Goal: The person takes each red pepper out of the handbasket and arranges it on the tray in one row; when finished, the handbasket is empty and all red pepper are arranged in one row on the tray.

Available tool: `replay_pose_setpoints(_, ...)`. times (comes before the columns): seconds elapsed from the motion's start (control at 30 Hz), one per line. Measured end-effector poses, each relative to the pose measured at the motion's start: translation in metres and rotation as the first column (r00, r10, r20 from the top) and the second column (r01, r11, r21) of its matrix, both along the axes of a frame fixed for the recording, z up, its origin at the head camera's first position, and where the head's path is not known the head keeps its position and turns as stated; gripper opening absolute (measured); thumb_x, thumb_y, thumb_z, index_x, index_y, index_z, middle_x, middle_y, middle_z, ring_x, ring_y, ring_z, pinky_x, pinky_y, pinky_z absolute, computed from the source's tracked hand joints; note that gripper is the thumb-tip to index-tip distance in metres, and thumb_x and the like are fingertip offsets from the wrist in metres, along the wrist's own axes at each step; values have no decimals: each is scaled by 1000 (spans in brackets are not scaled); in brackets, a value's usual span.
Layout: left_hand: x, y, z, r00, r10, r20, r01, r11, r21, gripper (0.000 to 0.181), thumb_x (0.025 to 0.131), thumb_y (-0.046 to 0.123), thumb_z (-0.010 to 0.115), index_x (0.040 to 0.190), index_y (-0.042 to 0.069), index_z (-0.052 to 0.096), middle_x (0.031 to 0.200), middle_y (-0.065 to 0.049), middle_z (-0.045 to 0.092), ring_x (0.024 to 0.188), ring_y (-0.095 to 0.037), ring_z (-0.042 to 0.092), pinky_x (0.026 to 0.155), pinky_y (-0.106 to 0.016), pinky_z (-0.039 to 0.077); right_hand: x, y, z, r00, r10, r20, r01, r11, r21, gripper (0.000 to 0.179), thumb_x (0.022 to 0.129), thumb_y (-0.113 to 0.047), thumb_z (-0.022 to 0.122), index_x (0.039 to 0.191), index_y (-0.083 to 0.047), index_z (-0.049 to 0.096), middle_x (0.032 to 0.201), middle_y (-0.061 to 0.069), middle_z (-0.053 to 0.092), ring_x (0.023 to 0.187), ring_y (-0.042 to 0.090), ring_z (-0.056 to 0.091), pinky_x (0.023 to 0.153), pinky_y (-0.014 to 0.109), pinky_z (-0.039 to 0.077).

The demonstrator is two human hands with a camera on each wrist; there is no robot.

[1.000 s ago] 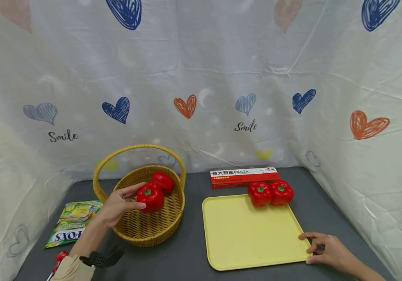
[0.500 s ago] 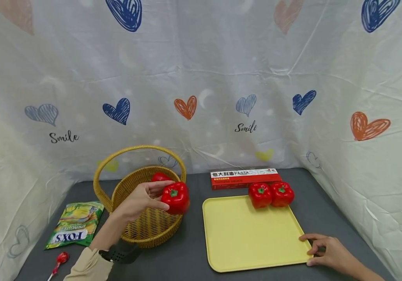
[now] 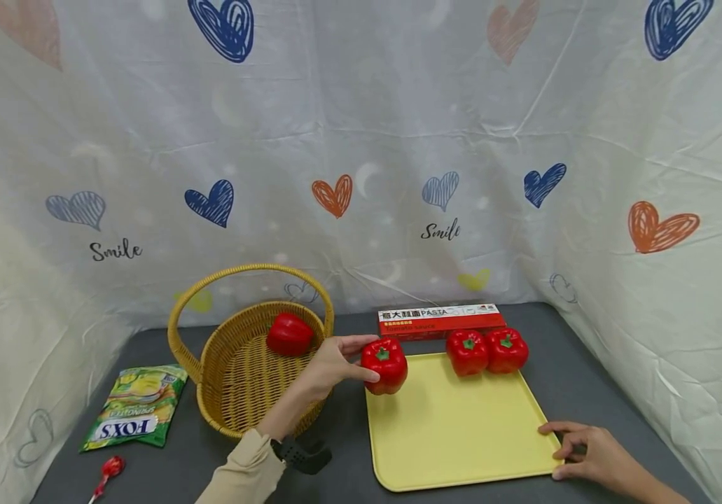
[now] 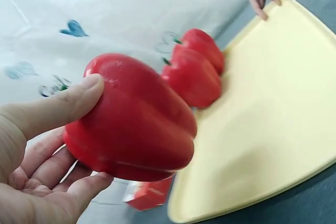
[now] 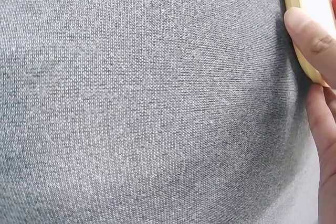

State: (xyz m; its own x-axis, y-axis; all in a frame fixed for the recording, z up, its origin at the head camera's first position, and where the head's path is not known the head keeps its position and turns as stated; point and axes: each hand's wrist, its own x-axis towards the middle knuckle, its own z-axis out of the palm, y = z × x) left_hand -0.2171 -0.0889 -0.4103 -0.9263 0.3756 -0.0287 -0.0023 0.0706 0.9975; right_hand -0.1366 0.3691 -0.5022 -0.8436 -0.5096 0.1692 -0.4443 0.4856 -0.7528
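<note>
My left hand (image 3: 333,365) holds a red bell pepper (image 3: 384,365) between thumb and fingers, above the left rim of the yellow tray (image 3: 442,427). In the left wrist view the thumb lies on one side of this pepper (image 4: 131,124) and fingers curl at its other side. Two more red bell peppers, a left one (image 3: 467,353) and a right one (image 3: 507,350), sit side by side at the tray's far right corner. My right hand (image 3: 594,453) grips the tray's near right corner. The right wrist view shows its thumb (image 5: 310,35) against the rim.
The wicker basket (image 3: 212,399) with a tall handle stands left of the tray, one red bell pepper (image 3: 289,334) inside. A red pasta box (image 3: 439,323) lies behind the tray. Far left are a green FOX'S candy bag (image 3: 136,406) and a red lollipop (image 3: 110,467).
My left hand has carried the pepper out of the basket, rightward to the tray's left rim. The basket's other pepper and the lollipop now show fully. The right hand stays at the tray corner.
</note>
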Motion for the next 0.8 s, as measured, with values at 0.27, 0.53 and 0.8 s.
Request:
replay_pose_setpoints(0.27,-19,28,-32,997,67,-27,-68,997,-41,61,70,-8,80,127,-8,58,123,-22,61,117,-37,55,92,-41,51,-1,3,-2,999,16,47,-14,999,-47,15,73,-9,81,72,-10,66,113,-13,65,83,1,62,62,20,54)
replay_pose_setpoints(0.53,-37,50,-41,999,24,-34,-23,999,31,58,69,-14,78,124,-7,60,123,-23,61,115,-34,58,89,-37,53,0,3,-1,1000,-4,-1,4,1000,-30,17,72,-10,82,71,-13,65,113,-15,64,83,1,63,61,19,53)
replay_pose_setpoints(0.8,-47,75,-50,1000,-5,-30,7,999,50,59,68,-14,78,124,-5,62,124,-17,62,118,-29,57,89,-33,52,2,2,-3,999,-17,-29,17,1000,-9,19,70,-13,84,70,-15,65,112,-12,66,85,-1,62,60,18,52)
